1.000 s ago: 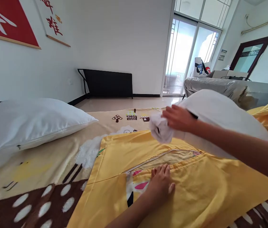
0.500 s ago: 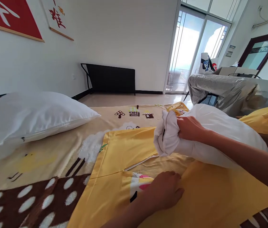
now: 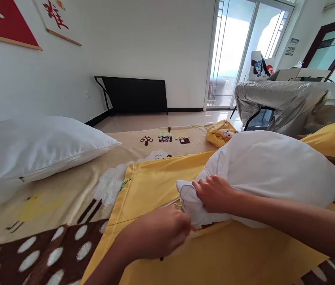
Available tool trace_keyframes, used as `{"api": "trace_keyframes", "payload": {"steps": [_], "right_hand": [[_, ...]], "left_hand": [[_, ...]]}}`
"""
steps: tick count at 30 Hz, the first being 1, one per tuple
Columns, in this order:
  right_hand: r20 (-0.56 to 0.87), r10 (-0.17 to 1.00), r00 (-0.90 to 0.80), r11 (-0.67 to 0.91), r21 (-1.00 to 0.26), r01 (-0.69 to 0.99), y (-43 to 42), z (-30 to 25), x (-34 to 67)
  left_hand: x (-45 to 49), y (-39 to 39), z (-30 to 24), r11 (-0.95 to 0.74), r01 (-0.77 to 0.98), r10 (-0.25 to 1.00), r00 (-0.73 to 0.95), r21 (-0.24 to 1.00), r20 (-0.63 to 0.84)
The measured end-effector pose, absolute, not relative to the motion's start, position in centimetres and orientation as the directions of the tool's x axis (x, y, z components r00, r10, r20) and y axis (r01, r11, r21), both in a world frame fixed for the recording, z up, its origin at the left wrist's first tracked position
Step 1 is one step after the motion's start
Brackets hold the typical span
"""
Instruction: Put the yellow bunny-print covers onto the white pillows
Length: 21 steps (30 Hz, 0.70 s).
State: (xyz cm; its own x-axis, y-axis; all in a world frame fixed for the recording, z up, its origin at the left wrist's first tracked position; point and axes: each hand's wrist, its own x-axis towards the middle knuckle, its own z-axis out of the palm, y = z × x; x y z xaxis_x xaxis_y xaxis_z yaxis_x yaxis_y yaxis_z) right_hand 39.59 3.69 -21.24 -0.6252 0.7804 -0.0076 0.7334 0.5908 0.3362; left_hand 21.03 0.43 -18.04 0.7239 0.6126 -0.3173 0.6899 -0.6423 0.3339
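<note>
A yellow pillowcase [image 3: 229,253] lies flat on the bed, with an opening across its middle. My right hand [image 3: 215,194] is closed round the bunched end of a white pillow [image 3: 277,170], at the opening. The rest of that pillow rests over the right part of the pillowcase. My left hand [image 3: 164,231] is closed at the near edge of the opening, just left of the pillow's end, and grips the pillowcase fabric there. Its fingertips are partly hidden and a little blurred.
Another white pillow [image 3: 48,150] lies on the left of the patterned blanket [image 3: 96,182]. A bunched yellow cloth [image 3: 219,132] is at the bed's far edge, with more yellow fabric [image 3: 334,138] at right. Beyond stand a plastic-covered table [image 3: 271,93] and a black folded panel [image 3: 134,95].
My right hand has brought the pillow's end down and left to the opening. My left hand has moved left and up from lying on the pillowcase and has closed at the opening's edge.
</note>
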Motion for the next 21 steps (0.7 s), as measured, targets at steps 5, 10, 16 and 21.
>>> {"api": "trace_keyframes", "payload": {"steps": [5,10,16,21], "right_hand": [[0.023,0.774,-0.632,0.576,0.388,0.719,3.1,-21.6,39.9],[0.038,0.728,-0.685,0.589,0.478,0.652,1.5,-22.8,39.3],[0.061,0.657,-0.751,0.564,0.622,0.544,-1.8,-23.4,38.5],[0.019,0.622,-0.783,0.586,0.652,0.481,-3.9,-23.3,37.6]], "left_hand": [[19.5,6.4,-22.8,-0.584,0.720,0.714,0.675,0.374,-0.185],[19.3,8.7,-26.3,-0.602,0.695,0.683,0.703,0.392,-0.198],[19.8,8.4,-27.2,-0.592,0.739,0.759,0.646,0.321,-0.087],[21.1,8.3,-28.9,-0.613,0.786,0.789,0.605,0.078,0.108]]}}
